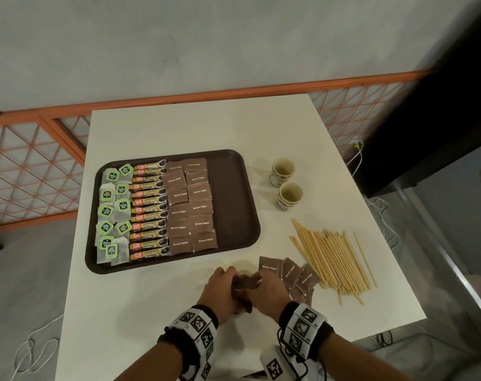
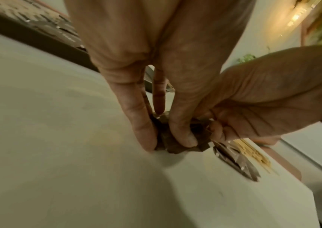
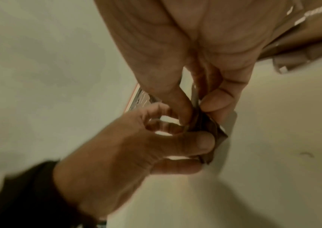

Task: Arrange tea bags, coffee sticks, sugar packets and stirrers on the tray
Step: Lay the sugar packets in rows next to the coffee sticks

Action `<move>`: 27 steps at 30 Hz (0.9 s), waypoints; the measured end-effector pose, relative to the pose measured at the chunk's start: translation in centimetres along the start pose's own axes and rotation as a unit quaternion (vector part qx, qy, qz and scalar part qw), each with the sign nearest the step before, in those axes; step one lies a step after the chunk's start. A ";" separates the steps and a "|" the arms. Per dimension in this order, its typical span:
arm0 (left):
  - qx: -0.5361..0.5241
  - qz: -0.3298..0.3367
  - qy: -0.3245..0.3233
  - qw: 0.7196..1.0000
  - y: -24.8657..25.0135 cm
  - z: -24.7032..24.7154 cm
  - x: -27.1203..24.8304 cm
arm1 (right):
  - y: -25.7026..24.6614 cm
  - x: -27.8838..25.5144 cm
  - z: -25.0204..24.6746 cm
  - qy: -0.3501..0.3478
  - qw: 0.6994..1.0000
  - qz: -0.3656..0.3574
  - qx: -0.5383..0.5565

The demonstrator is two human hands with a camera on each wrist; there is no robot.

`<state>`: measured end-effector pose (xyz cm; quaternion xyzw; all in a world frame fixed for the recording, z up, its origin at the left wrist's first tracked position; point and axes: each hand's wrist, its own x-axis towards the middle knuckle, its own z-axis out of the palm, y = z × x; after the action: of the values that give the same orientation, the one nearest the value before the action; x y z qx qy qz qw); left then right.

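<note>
A dark brown tray [image 1: 233,188] on the white table holds green-tagged tea bags [image 1: 113,213] at its left, a column of coffee sticks [image 1: 149,210] and two columns of brown sugar packets [image 1: 191,207]. In front of the tray both hands meet over a small stack of brown sugar packets [image 1: 244,284]. My left hand [image 1: 222,287] pinches the stack [image 2: 175,145] between thumb and fingers. My right hand [image 1: 269,290] pinches the same stack [image 3: 210,128] from the other side. More loose sugar packets [image 1: 291,273] lie to the right, beside a pile of wooden stirrers [image 1: 332,257].
Two paper cups [image 1: 283,171] [image 1: 289,195] stand right of the tray. The tray's right strip is bare. An orange lattice railing [image 1: 35,160] runs behind the table. Cables lie on the floor at both sides.
</note>
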<state>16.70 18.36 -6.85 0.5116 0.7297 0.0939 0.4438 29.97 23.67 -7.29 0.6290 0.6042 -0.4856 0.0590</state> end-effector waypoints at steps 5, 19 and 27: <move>-0.122 -0.004 -0.021 0.992 -1.1 -1.2 -0.7 | -1.0 -0.3 -1.0 -0.075 0.996 -0.032 0.028; -0.715 -0.143 -0.041 0.684 -2.0 -6.8 -3.9 | -9.3 -2.1 0.2 0.033 0.984 -0.171 -0.042; -0.660 -0.109 0.046 0.742 -5.3 -8.1 -4.6 | -10.8 -1.9 2.2 -0.009 0.986 -0.167 -0.015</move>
<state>7.54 14.75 -2.67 0.0027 0.5557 0.5267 0.6432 20.36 23.77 -1.60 0.5140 0.7073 -0.4852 -0.0075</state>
